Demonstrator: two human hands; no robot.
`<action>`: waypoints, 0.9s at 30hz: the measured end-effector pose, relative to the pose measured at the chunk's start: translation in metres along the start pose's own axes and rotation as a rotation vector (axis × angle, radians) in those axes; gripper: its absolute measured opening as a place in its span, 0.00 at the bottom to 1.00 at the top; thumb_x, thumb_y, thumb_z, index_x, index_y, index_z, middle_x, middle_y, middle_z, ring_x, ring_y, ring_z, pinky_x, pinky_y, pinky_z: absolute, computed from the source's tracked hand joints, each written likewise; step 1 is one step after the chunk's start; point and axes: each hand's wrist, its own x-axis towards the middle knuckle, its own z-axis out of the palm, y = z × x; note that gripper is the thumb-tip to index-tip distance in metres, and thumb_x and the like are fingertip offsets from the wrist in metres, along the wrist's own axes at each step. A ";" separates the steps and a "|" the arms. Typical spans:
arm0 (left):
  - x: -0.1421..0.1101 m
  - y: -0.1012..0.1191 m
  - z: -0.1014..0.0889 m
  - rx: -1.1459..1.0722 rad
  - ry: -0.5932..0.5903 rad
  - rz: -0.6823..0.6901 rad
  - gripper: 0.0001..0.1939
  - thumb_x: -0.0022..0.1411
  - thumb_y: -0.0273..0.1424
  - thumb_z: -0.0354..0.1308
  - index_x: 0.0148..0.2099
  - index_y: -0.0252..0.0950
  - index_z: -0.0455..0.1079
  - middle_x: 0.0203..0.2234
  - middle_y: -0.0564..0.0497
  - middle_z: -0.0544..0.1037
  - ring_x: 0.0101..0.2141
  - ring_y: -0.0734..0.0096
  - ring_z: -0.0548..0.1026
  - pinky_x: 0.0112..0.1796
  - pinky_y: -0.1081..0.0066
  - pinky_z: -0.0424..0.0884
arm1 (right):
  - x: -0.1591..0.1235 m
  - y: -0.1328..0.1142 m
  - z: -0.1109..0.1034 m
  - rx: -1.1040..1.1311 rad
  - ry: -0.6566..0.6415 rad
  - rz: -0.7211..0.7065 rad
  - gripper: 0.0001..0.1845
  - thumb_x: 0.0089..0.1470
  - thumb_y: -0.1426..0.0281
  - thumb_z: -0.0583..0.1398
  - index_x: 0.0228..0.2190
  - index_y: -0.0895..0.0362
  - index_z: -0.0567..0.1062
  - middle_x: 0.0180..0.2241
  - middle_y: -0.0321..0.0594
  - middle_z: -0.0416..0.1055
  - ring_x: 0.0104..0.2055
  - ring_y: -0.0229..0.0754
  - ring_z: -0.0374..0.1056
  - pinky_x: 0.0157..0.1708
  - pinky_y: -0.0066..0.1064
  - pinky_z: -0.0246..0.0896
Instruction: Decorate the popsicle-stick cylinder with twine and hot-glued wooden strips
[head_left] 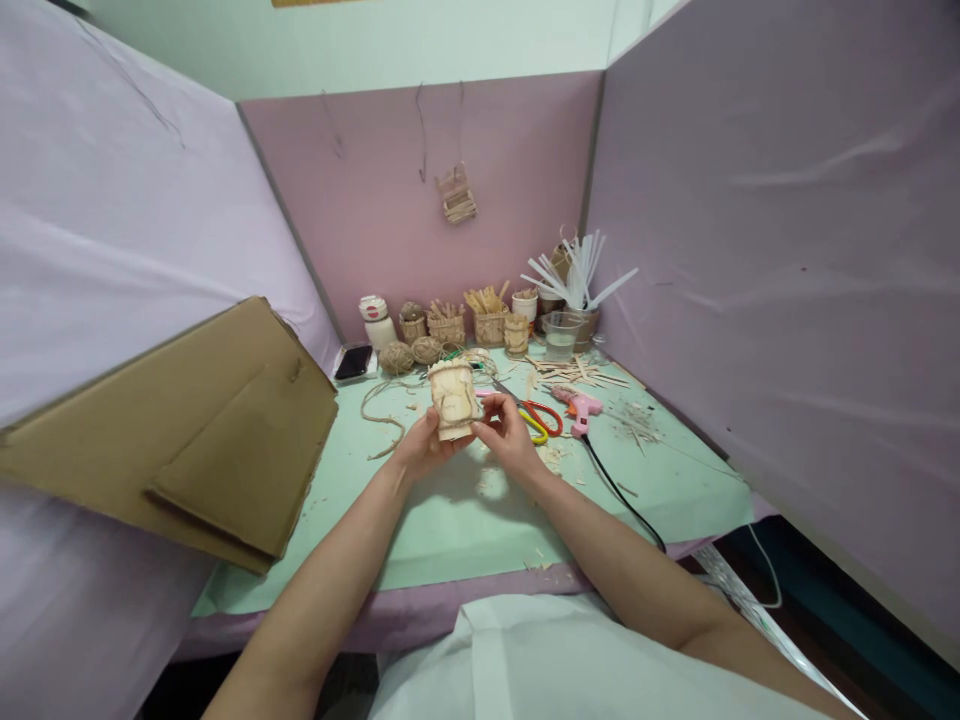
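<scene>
A small pale cup made of wooden sticks [452, 392], with a cord-like band near its rim and another near its base, is held upright above the table. My left hand [426, 445] is closed around its left side and underside. The fingers of my right hand [508, 436] pinch at the cup's lower right edge; whether they grip the band or a loose strand is too small to tell. Just behind my right hand lie scissors with red and yellow handles [551, 418], partly hidden by it.
A pink glue gun [581, 408] with a black cord lies on the right, near wood splints [577, 372]. Stick-filled baskets [491, 325], twine balls [396, 357], a white bottle [377, 322] and a phone [354, 362] line the back. Cardboard [217, 430] leans at left.
</scene>
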 end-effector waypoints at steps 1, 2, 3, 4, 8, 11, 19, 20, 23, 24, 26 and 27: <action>0.000 0.000 0.002 0.006 0.008 0.016 0.38 0.51 0.49 0.69 0.58 0.32 0.70 0.50 0.40 0.79 0.50 0.56 0.77 0.52 0.63 0.71 | 0.000 0.000 0.000 -0.005 0.000 0.001 0.21 0.48 0.60 0.64 0.41 0.51 0.64 0.39 0.38 0.64 0.39 0.41 0.64 0.38 0.34 0.64; 0.000 0.000 0.004 0.011 0.012 0.031 0.38 0.51 0.49 0.69 0.58 0.32 0.70 0.50 0.39 0.79 0.50 0.56 0.77 0.52 0.63 0.70 | 0.000 -0.001 0.001 -0.014 -0.002 0.004 0.21 0.47 0.60 0.64 0.41 0.51 0.64 0.40 0.38 0.64 0.39 0.41 0.64 0.38 0.34 0.64; 0.000 0.000 0.007 0.018 0.014 0.047 0.38 0.51 0.49 0.69 0.58 0.32 0.70 0.50 0.39 0.79 0.51 0.56 0.77 0.53 0.63 0.70 | -0.001 -0.001 0.001 -0.028 0.000 0.008 0.21 0.47 0.60 0.64 0.41 0.51 0.64 0.40 0.39 0.64 0.40 0.42 0.64 0.37 0.34 0.64; 0.001 0.000 0.009 0.028 0.017 0.061 0.38 0.51 0.48 0.69 0.58 0.31 0.70 0.51 0.39 0.78 0.51 0.55 0.76 0.53 0.63 0.70 | -0.001 -0.002 0.001 -0.049 0.002 0.013 0.22 0.47 0.60 0.64 0.42 0.51 0.64 0.41 0.39 0.64 0.40 0.42 0.64 0.37 0.35 0.65; 0.002 -0.002 0.015 0.069 0.052 0.081 0.36 0.51 0.49 0.69 0.57 0.33 0.71 0.53 0.38 0.77 0.55 0.51 0.74 0.54 0.61 0.70 | -0.001 0.000 0.002 -0.152 0.032 0.019 0.25 0.46 0.60 0.65 0.44 0.52 0.64 0.43 0.41 0.65 0.44 0.44 0.64 0.41 0.38 0.65; 0.002 -0.003 0.016 0.072 0.048 0.039 0.36 0.54 0.53 0.65 0.57 0.33 0.71 0.54 0.37 0.77 0.57 0.49 0.72 0.54 0.59 0.69 | -0.001 0.003 0.003 -0.181 0.037 0.028 0.25 0.47 0.59 0.65 0.45 0.53 0.64 0.44 0.42 0.66 0.45 0.45 0.65 0.42 0.39 0.65; -0.002 -0.002 0.013 0.139 0.100 0.030 0.28 0.52 0.33 0.71 0.56 0.38 0.71 0.51 0.44 0.79 0.48 0.59 0.77 0.45 0.67 0.72 | -0.004 -0.001 0.003 -0.193 0.035 -0.045 0.26 0.46 0.61 0.67 0.44 0.52 0.65 0.43 0.40 0.66 0.42 0.44 0.65 0.42 0.38 0.64; -0.002 -0.001 0.011 0.109 0.095 0.016 0.27 0.52 0.34 0.70 0.55 0.38 0.72 0.49 0.45 0.80 0.47 0.60 0.78 0.45 0.67 0.72 | -0.005 -0.002 0.003 -0.179 0.031 -0.057 0.26 0.46 0.61 0.67 0.44 0.51 0.65 0.43 0.40 0.66 0.42 0.43 0.65 0.43 0.38 0.65; -0.006 0.004 0.004 0.011 0.050 -0.051 0.23 0.55 0.38 0.66 0.52 0.36 0.74 0.44 0.45 0.81 0.45 0.60 0.78 0.47 0.64 0.71 | -0.005 -0.003 0.003 -0.131 0.021 -0.087 0.24 0.48 0.62 0.66 0.45 0.51 0.64 0.44 0.40 0.65 0.42 0.42 0.65 0.44 0.38 0.65; -0.007 0.006 0.001 -0.012 0.033 -0.065 0.22 0.55 0.39 0.65 0.51 0.36 0.74 0.44 0.45 0.81 0.45 0.59 0.78 0.48 0.62 0.70 | -0.006 -0.003 0.002 -0.118 0.017 -0.094 0.24 0.49 0.62 0.65 0.45 0.51 0.64 0.44 0.40 0.64 0.42 0.42 0.65 0.44 0.38 0.66; -0.009 0.008 -0.003 -0.035 0.005 -0.072 0.22 0.56 0.39 0.64 0.52 0.37 0.74 0.45 0.44 0.81 0.47 0.57 0.77 0.50 0.59 0.68 | -0.006 -0.003 0.002 -0.096 0.007 -0.100 0.23 0.49 0.61 0.65 0.45 0.51 0.64 0.44 0.40 0.64 0.42 0.42 0.65 0.43 0.38 0.66; -0.010 0.008 -0.004 -0.036 -0.005 -0.069 0.22 0.56 0.39 0.64 0.52 0.37 0.74 0.46 0.43 0.80 0.47 0.56 0.77 0.51 0.58 0.67 | -0.006 -0.003 0.002 -0.086 0.000 -0.103 0.22 0.50 0.61 0.65 0.44 0.51 0.64 0.44 0.40 0.64 0.42 0.42 0.65 0.43 0.38 0.65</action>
